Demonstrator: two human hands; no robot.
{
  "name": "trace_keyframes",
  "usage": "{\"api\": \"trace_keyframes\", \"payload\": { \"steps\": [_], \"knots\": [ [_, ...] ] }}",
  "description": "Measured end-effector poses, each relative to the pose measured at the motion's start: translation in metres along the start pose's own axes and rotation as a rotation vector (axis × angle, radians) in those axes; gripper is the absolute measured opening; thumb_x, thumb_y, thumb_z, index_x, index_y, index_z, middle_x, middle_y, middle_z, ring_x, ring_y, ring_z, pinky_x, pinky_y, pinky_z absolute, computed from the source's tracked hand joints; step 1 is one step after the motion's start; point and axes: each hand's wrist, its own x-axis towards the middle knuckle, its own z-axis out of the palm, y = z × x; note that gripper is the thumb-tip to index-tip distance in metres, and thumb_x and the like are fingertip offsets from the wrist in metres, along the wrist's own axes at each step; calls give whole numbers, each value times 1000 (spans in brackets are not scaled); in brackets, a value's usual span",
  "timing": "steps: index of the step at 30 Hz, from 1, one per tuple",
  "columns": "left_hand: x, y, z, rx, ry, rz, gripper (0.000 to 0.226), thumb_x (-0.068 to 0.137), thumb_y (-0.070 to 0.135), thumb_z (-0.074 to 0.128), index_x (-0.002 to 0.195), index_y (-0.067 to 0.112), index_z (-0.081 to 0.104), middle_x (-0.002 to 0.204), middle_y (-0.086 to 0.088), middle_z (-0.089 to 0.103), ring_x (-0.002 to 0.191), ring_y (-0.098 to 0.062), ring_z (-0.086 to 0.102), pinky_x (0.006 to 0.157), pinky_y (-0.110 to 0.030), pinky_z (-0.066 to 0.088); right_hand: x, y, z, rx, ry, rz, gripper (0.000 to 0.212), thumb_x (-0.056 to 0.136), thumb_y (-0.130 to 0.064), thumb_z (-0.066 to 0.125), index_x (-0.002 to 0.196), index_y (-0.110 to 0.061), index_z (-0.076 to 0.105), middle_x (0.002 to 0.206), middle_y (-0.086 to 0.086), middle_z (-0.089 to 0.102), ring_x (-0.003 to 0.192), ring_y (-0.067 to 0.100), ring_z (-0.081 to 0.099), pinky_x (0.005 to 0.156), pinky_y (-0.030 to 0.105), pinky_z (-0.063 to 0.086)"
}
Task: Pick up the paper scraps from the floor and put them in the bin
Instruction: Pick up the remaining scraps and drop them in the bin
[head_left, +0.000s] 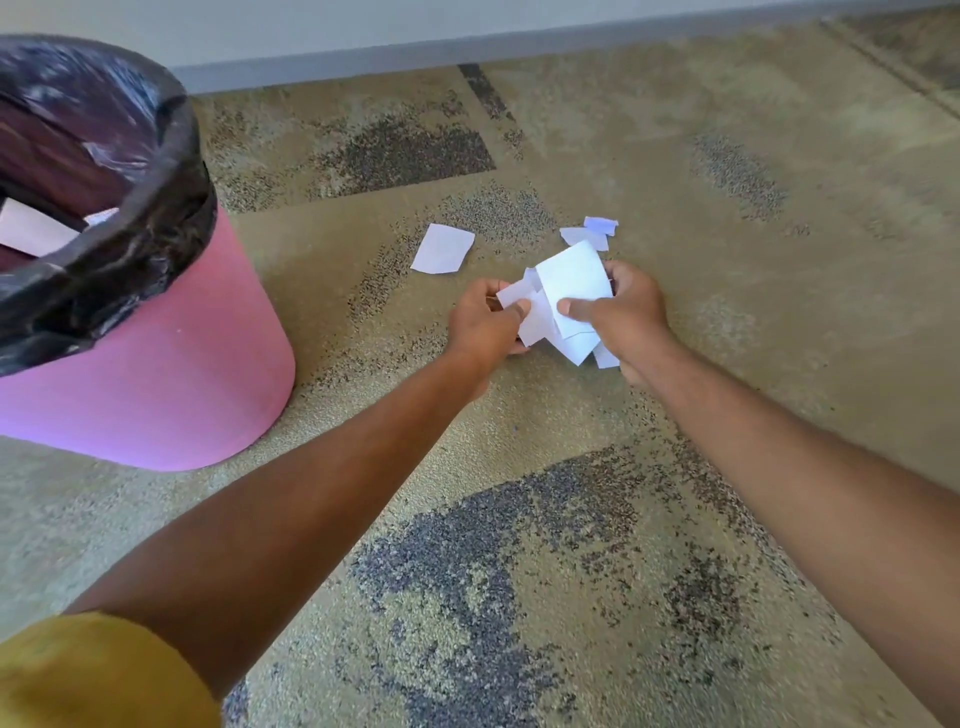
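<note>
A bundle of white paper scraps (566, 299) is held between both hands just above the carpet. My left hand (485, 325) grips the bundle's left side, thumb on top. My right hand (626, 314) pinches its right side. One flat white scrap (443, 248) lies on the carpet to the left of the hands. Two small scraps (592, 231) lie just beyond the bundle. The pink bin (171, 364) with a black liner stands at the left, with paper inside it.
Patterned beige and grey carpet (519, 519) covers the floor. A grey skirting board (467, 52) and wall run along the far side. A yellow sleeve (93, 675) shows at the bottom left.
</note>
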Motion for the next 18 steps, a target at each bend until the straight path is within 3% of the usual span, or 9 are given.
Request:
{"api": "trace_keyframes", "payload": {
  "steps": [3,6,9,12,18],
  "knots": [
    [-9,20,-3,-157,-38,-36,18,107,15,61,125,12,62,126,-15,71,110,-32,73,80,-45,68,-5,-20,-4,105,-11,22,36,81,-7,88,112,-17,73,106,1,81,97,24,79,86,46,66],
    [-24,47,-4,-265,-62,-30,25,109,25,58,127,9,65,119,-16,75,100,-29,75,80,-44,68,-13,-46,-6,212,-34,47,35,85,-9,85,117,-15,74,107,3,82,99,28,80,85,49,66],
    [-44,73,-6,-302,-76,23,41,108,41,56,128,5,65,106,-11,76,82,-23,77,69,-37,66,-28,-79,-6,307,-55,86,29,90,-13,82,118,-15,73,107,4,82,98,28,80,81,47,66],
    [-62,103,-11,-312,-54,76,50,107,53,50,126,12,70,109,-10,80,87,-24,80,63,-31,63,-43,-116,-5,365,-81,96,30,93,-17,81,120,-10,71,111,11,80,91,27,78,73,42,66],
    [-107,161,-46,-278,96,210,59,97,68,42,123,21,67,112,-7,79,97,-27,80,86,-51,65,-78,-194,6,410,-162,0,35,93,-21,82,124,-8,72,112,12,81,96,29,80,78,44,67]
  ]
}}
